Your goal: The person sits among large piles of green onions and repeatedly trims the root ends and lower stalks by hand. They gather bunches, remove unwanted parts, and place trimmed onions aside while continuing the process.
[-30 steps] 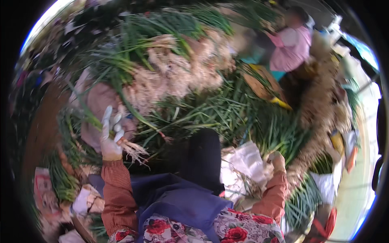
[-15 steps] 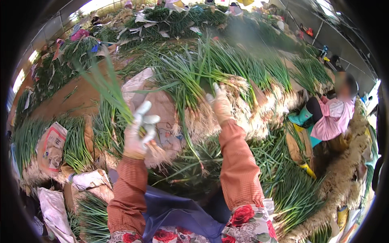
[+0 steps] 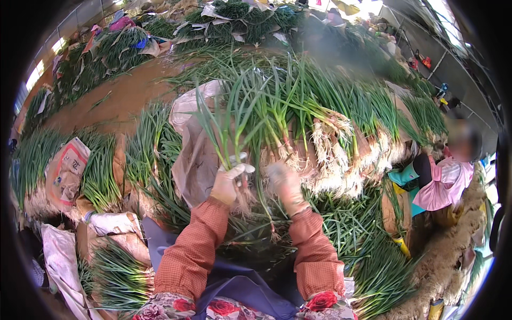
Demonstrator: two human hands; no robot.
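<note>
In my gloved left hand (image 3: 228, 181) is a small bunch of green onions (image 3: 226, 144). Its leaves point up and away, and pale roots hang below my closed fingers. My gloved right hand (image 3: 287, 186) is a short way to the right, by the root ends of a pile of green onions (image 3: 290, 114). Motion smears its fingers, so whether it grips anything is unclear. One loose green onion (image 3: 262, 192) droops between the two hands, its root end toward me. Beneath the left-hand bunch lies a crumpled brownish sack (image 3: 188, 154).
More green onion bundles (image 3: 101, 184) lie on the left, beside a printed sack (image 3: 68, 170). At the right sits a person in a pink top (image 3: 448, 178). Cut leaves (image 3: 341, 224) cover the ground nearer me. High heaps of green onions (image 3: 240, 24) stand at the back.
My left hand has moved right with its bunch, which now stands more upright in front of me. My right hand has drawn down toward me from the pile's stems to the roots.
</note>
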